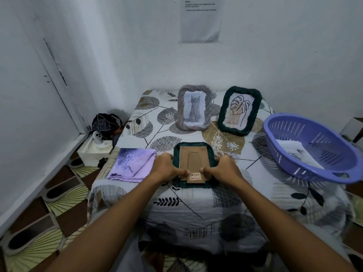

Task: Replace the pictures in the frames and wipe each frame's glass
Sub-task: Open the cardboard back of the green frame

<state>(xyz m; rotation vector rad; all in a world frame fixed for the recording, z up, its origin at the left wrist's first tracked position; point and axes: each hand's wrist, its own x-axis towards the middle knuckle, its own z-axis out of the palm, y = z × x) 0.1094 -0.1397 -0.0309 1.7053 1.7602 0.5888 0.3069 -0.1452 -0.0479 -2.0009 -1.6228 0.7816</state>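
Note:
A dark green frame [193, 147] lies face down near the table's front edge, its brown cardboard back [193, 160] and stand facing up. My left hand [167, 166] grips the frame's left side with its thumb pressed on the cardboard. My right hand [224, 167] grips the right side the same way, thumb near the barcode label. Behind them, a grey frame [194, 108] with a cat picture and another dark green frame [239, 109] with a leaf drawing stand upright. A folded purple cloth [133, 163] lies just left of my left hand.
A purple plastic basket [310, 146] holding paper sheets sits at the table's right edge. The table wears a leaf-patterned cloth [196, 201]. On the floor at left stand a white box [94, 150] and a dark bag [106, 122]. Walls close in behind and to the left.

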